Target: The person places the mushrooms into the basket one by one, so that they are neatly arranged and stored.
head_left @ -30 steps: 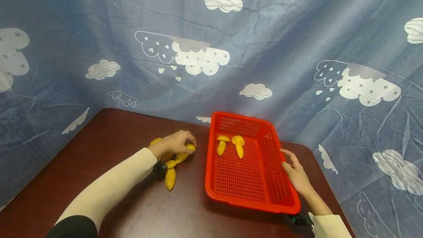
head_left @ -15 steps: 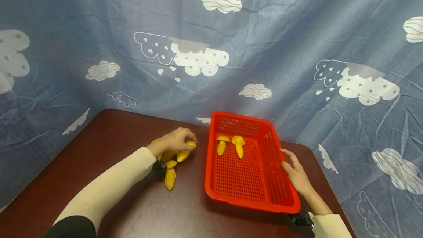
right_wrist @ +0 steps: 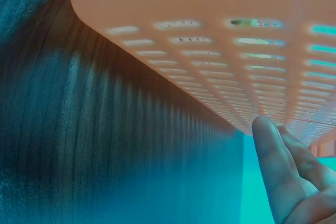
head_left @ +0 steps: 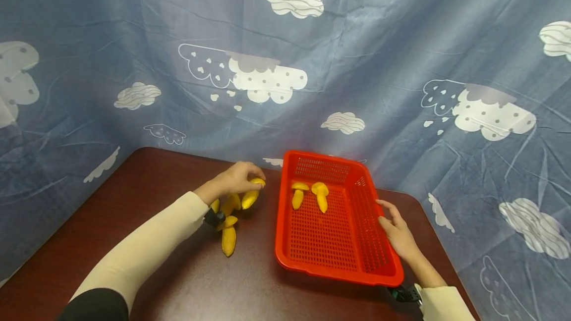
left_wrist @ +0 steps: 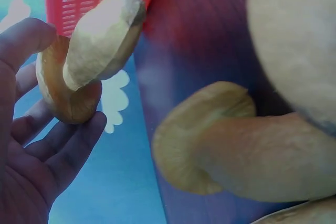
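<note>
My left hand [head_left: 241,178] pinches a yellow mushroom [head_left: 251,197] by its cap, above the table and left of the red basket [head_left: 339,277]. In the left wrist view the held mushroom [left_wrist: 102,43] has its pale stem pointing up, the thumb and fingers at its cap. Beneath that wrist lie several more yellow mushrooms [head_left: 229,240], partly hidden by the hand and wristband. At the basket's right side my right hand [head_left: 400,237] holds the rim, thumb over the edge; the right wrist view shows its fingers [right_wrist: 270,156] beside the slotted outer wall.
Two mushrooms [head_left: 322,196] lie inside the basket near its far end. The dark red-brown table [head_left: 187,261] meets a blue cloud-patterned curtain [head_left: 214,128] at the back and sides.
My left hand has risen slightly with the mushroom, lifting it away from the others, and the mushroom's stem now hangs more steeply. The right hand stays on the basket rim.
</note>
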`<state>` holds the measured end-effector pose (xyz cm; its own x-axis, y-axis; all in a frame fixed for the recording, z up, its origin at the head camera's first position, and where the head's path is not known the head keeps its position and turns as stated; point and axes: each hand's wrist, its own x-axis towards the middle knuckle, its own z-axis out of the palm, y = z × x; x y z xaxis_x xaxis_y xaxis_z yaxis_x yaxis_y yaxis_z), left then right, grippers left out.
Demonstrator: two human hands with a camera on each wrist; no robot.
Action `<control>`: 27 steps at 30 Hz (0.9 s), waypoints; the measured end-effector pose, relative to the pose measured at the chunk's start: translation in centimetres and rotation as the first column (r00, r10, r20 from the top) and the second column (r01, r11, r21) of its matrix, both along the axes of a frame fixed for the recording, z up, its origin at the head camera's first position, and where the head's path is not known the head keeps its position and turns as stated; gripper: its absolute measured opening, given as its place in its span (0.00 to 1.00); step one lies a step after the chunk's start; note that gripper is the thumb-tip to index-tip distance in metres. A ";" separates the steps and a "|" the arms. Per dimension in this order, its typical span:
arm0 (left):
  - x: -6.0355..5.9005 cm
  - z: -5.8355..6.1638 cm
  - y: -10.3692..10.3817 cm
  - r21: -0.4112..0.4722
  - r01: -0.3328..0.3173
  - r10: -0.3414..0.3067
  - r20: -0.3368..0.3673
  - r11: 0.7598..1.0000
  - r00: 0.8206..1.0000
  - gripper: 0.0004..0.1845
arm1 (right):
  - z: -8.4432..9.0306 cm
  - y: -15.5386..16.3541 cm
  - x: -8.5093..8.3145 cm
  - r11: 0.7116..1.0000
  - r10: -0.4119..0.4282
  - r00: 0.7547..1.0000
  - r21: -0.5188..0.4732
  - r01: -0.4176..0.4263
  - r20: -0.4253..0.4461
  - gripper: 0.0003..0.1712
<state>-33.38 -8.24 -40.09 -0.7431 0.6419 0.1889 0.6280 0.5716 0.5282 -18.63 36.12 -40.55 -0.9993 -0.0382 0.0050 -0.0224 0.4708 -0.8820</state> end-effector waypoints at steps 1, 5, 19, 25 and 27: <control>-0.1 0.2 -0.1 0.004 -0.011 0.011 0.002 1.000 1.000 0.13 | 0.0 0.0 -0.1 1.000 0.007 1.000 0.000 -0.007 -0.002 0.27; -0.2 1.0 -0.2 0.047 -0.048 0.046 0.029 0.998 0.998 0.13 | -0.1 0.0 -0.2 1.000 0.011 1.000 -0.012 -0.011 -0.003 0.27; -0.5 3.5 0.3 0.184 -0.140 0.129 0.067 0.973 0.989 0.13 | -0.2 0.1 0.0 1.000 0.011 1.000 0.001 -0.011 -0.005 0.27; -0.4 4.6 0.8 0.217 -0.174 0.159 0.085 0.961 0.984 0.12 | -0.3 0.2 -0.1 1.000 0.017 1.000 -0.016 -0.017 -0.009 0.26; -0.3 4.8 1.1 0.229 -0.174 0.160 0.077 0.958 0.984 0.12 | -0.4 0.2 -0.1 1.000 0.016 1.000 -0.018 -0.016 -0.009 0.26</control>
